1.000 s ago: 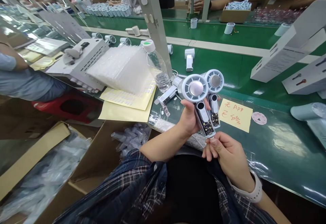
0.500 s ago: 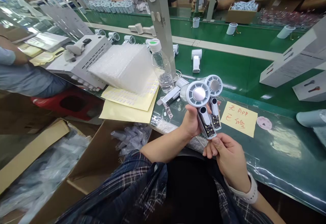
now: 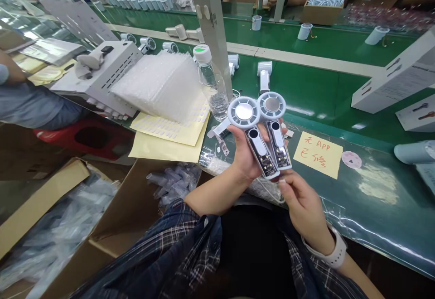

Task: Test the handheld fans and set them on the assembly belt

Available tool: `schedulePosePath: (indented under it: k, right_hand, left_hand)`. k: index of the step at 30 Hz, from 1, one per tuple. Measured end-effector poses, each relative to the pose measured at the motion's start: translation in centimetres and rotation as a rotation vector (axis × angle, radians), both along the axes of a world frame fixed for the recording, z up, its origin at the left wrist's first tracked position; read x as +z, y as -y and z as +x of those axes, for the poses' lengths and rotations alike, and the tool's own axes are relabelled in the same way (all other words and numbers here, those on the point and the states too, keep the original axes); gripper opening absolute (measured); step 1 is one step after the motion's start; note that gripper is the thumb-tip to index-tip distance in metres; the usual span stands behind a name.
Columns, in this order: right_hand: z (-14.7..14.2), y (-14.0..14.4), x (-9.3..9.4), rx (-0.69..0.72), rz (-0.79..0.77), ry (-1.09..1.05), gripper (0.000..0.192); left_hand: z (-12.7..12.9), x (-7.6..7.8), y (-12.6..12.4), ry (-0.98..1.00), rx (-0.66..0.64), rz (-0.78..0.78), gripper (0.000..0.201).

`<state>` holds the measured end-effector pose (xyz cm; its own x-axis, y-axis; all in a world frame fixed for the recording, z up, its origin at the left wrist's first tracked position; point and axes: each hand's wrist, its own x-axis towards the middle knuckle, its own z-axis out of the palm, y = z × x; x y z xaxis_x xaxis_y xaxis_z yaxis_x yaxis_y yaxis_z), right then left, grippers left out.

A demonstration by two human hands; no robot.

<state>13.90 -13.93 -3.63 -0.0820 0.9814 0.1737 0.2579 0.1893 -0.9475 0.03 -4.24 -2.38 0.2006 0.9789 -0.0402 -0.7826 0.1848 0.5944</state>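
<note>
Two pale blue handheld fans are in my left hand, side by side with their round heads up. The left fan and the right fan have clear handle fronts with circuit boards showing inside. My right hand is closed in a pinch at the bottom ends of the handles. A thin white cable curves below the fans to its fingertips; the plug end is hidden by the fingers. Behind my left hand, another fan lies partly covered on the bench.
A water bottle stands by a metal post. Yellow sticker sheets and white foam sheets lie left. A handwritten yellow note is at right, near white boxes. An open carton is below; co-workers sit across the green belt.
Both fans have shifted left and slightly apart, and their fronts face me more. My right hand has moved slightly up at the handle ends. The white cable now shows beneath them.
</note>
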Motion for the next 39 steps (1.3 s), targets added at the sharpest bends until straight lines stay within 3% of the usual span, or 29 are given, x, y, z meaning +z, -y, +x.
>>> schedulePosePath:
  k: [6,9,11,15,18,22,23,25,27,30,33,35,39]
  right_hand:
    - [-1.0,0.4,-0.8,-0.073,-0.186,-0.349,0.041]
    - [-1.7,0.9,-1.4,-0.109,-0.229,-0.575,0.041]
    - [-1.8,1.2,-1.7,-0.123,-0.235,-0.616,0.039]
    - [-0.4,1.1,-1.8,-0.094,-0.224,-0.372,0.038]
    - [1.6,0.4,-1.6,-0.076,-0.074,-0.15,0.045]
    - [3.8,-0.9,-1.5,-0.348,0.146,0.144,0.033]
    - [4.2,-1.0,-1.5,-0.342,0.139,0.14,0.042]
    - [4.7,-0.9,-1.6,-0.21,0.06,0.008,0.058]
    - [5.1,-0.5,-1.5,-0.131,-0.018,-0.174,0.053]
    - [5.5,0.1,-1.2,-0.228,-0.07,-0.375,0.048]
    - [5.7,0.2,-0.6,-0.238,-0.141,-0.554,0.044]
    - [5.8,0.3,-0.2,-0.236,-0.157,-0.623,0.042]
    - [5.9,0.9,0.2,-0.233,-0.153,-0.677,0.034]
  left_hand:
    - [0.2,-1.4,0.3,-0.135,0.017,0.174,0.095]
    - [0.8,-2.0,0.8,-0.164,0.037,0.243,0.096]
    - [1.0,-2.3,1.1,-0.16,0.041,0.258,0.097]
    - [1.1,-2.2,1.2,-0.195,0.048,0.247,0.097]
    - [0.7,-1.5,1.0,-0.174,0.023,0.214,0.092]
    - [-0.2,-1.0,0.9,-0.339,-0.102,0.309,0.085]
    - [-0.5,-1.1,1.0,-0.403,-0.161,0.354,0.081]
    - [-0.9,-1.5,1.1,-0.485,-0.262,0.428,0.072]
    - [-1.0,-1.8,1.0,-0.481,-0.297,0.411,0.067]
    - [-0.5,-1.9,0.6,-0.333,-0.243,0.265,0.067]
    - [0.3,-1.4,0.8,-0.16,-0.325,0.185,0.075]
    - [0.7,-1.1,1.5,-0.167,-0.408,0.201,0.073]
    - [0.9,-1.5,2.8,-0.289,-0.54,0.292,0.047]
